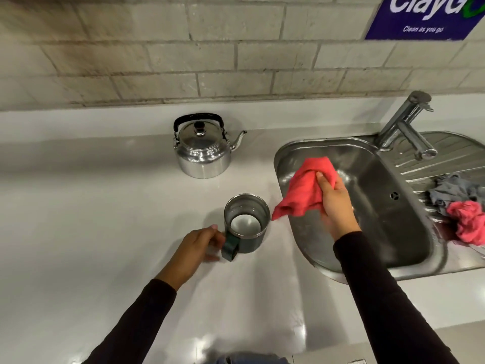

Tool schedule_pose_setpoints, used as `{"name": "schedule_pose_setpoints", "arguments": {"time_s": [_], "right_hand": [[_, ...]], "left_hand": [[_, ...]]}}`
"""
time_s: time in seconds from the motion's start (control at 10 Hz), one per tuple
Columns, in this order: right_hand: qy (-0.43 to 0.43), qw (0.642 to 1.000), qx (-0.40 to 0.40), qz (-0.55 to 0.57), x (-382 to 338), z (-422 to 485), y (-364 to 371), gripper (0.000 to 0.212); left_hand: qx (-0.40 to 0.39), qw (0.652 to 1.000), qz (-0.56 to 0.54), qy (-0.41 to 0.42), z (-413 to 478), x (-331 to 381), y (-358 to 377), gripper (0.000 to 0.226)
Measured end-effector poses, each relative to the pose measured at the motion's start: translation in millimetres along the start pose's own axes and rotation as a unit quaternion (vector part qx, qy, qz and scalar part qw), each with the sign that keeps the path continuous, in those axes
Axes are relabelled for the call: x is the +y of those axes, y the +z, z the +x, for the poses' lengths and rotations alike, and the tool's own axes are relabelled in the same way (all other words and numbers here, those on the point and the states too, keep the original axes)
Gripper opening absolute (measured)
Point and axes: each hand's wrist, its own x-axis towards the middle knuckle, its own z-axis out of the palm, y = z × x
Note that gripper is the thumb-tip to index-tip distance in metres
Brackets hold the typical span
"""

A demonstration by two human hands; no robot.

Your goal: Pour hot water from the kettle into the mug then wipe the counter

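The right hand gripped the red cloth over the sink, the bare surface lying to its left beyond the mug, whose handle the left hand pinched, the kettle standing beyond both.

**Mug held, red cloth lifted over sink**

Left hand grips the dark handle of the steel mug, which stands upright on the white surface. Right hand holds a bunched red cloth above the sink edge, just beside the mug. Kettle stands behind the mug, lid on, spout pointing right. Grey and pink rags lie on the drainer. Tap at rear.
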Motion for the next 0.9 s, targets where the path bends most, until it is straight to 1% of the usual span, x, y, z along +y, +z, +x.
{"name": "schedule_pose_setpoints", "arguments": {"time_s": [0.1,0.2,0.3,0.4,0.5,0.6,0.7,0.8,0.9], "right_hand": [[-0.032,0.999,0.003,-0.001,-23.1,40.8,29.7,0.013],[-0.075,0.997,-0.012,-0.034,-45.7,82.0,59.5,0.017],[-0.087,0.99,-0.031,-0.107,-49.4,120.6,91.4,0.022],[-0.061,0.984,-0.036,-0.165,-31.5,156.4,117.3,0.031],[-0.01,0.966,-0.064,-0.25,-1.7,180.3,132.0,0.037],[-0.011,0.928,-0.071,-0.365,25.2,183.6,134.0,0.046],[-0.104,0.817,-0.035,-0.566,37.1,188.0,135.5,0.04],[-0.096,0.763,-0.036,-0.638,31.5,188.2,138.1,0.048],[-0.082,0.759,-0.044,-0.644,27.6,187.8,133.1,0.052]], "left_hand": [[0.096,0.995,-0.002,0.032,7.7,9.2,-23.0,0.044],[0.159,0.985,0.01,0.07,16.3,18.3,-42.1,0.042],[0.198,0.977,-0.006,0.085,23.8,22.5,-52.3,0.042],[0.215,0.973,-0.016,0.085,27.8,21.4,-56.5,0.044],[0.224,0.971,-0.027,0.076,29.6,16.1,-59.4,0.044],[0.228,0.97,-0.022,0.076,29.3,11.2,-60.4,0.043],[0.23,0.97,-0.011,0.075,32.4,6.7,-60.9,0.043],[0.211,0.975,0.005,0.07,35.4,5.9,-59.0,0.043],[0.184,0.981,0.015,0.065,39.3,13.5,-64.9,0.043]]}}
